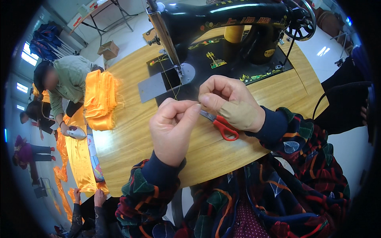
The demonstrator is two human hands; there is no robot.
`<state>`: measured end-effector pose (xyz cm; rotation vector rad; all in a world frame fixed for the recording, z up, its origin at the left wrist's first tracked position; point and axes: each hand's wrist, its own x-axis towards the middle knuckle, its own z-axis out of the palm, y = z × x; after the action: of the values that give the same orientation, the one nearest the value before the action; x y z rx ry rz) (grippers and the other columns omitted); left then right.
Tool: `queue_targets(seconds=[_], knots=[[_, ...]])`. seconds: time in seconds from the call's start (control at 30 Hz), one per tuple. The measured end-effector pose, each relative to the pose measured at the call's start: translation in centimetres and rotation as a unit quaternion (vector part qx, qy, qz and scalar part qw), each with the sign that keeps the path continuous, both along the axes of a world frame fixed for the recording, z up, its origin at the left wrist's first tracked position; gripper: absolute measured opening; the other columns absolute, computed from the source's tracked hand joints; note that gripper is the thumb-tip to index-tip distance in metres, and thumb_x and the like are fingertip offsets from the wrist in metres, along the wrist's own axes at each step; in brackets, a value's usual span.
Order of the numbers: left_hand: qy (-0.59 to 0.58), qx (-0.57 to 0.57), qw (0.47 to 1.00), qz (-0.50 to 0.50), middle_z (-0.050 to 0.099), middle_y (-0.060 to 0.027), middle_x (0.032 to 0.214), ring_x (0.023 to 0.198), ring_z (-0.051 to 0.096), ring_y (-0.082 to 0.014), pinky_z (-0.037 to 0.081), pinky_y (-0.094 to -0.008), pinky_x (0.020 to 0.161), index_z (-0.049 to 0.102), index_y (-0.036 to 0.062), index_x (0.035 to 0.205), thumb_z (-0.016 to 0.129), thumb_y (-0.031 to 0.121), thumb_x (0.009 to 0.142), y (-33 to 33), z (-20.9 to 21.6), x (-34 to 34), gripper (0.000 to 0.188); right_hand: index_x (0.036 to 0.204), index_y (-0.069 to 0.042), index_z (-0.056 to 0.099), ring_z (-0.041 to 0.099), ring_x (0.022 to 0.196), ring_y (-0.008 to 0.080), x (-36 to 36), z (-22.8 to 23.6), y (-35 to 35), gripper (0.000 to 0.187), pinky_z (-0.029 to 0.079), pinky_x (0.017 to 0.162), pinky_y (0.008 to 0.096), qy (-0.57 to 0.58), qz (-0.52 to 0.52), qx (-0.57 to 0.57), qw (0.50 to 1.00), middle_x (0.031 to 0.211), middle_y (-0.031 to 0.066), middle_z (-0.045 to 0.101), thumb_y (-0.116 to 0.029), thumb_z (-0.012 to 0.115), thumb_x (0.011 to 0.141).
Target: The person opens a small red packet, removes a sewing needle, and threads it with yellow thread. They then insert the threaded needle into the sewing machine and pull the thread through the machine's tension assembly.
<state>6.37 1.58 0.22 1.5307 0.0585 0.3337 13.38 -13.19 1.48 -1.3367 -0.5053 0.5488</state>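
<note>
My left hand (172, 129) and my right hand (232, 101) meet above the wooden table, their fingertips pinched close together. Whatever they pinch is too fine to make out. A beige patch covers part of my right hand near the thumb. Scissors (225, 129) with red handles lie just under my hands, their blades partly hidden. Beyond stands a black sewing machine (222, 18) with gold decoration. Yellow thread (168, 77) runs down by its needle area, past a grey slide plate (152, 86) that sits pulled out beside a dark opening.
Folded orange satin cloth (101, 99) is stacked at the table's (131, 166) left edge. Beyond it a person in green presses an iron (76, 133) on a long orange strip (77, 158); another person's hands hold its near end. A cardboard box (108, 50) rests on the floor.
</note>
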Motion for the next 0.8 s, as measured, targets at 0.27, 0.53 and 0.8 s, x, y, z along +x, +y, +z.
queue_targets(seconds=[0.27, 0.53, 0.8], knots=[[0.043, -0.07, 0.997, 0.011, 0.041, 0.0058, 0.07, 0.06, 0.037, -0.001, 0.031, -0.0153, 0.056, 0.061, -0.0024, 0.081, 0.064, -0.001, 0.079, -0.1, 0.3, -0.2, 0.004, 0.09, 0.0, 0.057, 0.052, 0.074, 0.0061, 0.5, 0.5, -0.6, 0.014, 0.044, 0.068, 0.0208, -0.016, -0.066, 0.016, 0.998, 0.079, 0.001, 0.057, -0.013, 0.059, 0.085], [0.036, -0.096, 0.995, 0.011, 0.052, 0.0032, 0.076, 0.069, 0.045, -0.0032, 0.037, -0.0171, 0.064, 0.057, 0.0004, 0.084, 0.061, 0.002, 0.081, 0.1, 0.3, -0.1, 0.004, 0.092, 0.001, 0.059, 0.056, 0.073, 0.0075, 0.3, -0.3, -0.2, 0.013, 0.046, 0.068, 0.0214, 0.018, -0.029, -0.002, 0.999, 0.081, 0.0024, 0.06, -0.008, 0.062, 0.082], [0.016, -0.049, 0.998, 0.022, 0.059, -0.0012, 0.082, 0.078, 0.052, -0.0074, 0.042, -0.0217, 0.075, 0.057, -0.0004, 0.085, 0.059, 0.002, 0.08, 0.2, 0.1, -0.3, 0.005, 0.091, 0.0, 0.061, 0.057, 0.075, 0.0066, 0.2, -0.7, -0.1, 0.009, 0.046, 0.067, 0.0195, 0.001, 0.01, -0.057, 0.998, 0.082, 0.0026, 0.062, -0.002, 0.062, 0.082]])
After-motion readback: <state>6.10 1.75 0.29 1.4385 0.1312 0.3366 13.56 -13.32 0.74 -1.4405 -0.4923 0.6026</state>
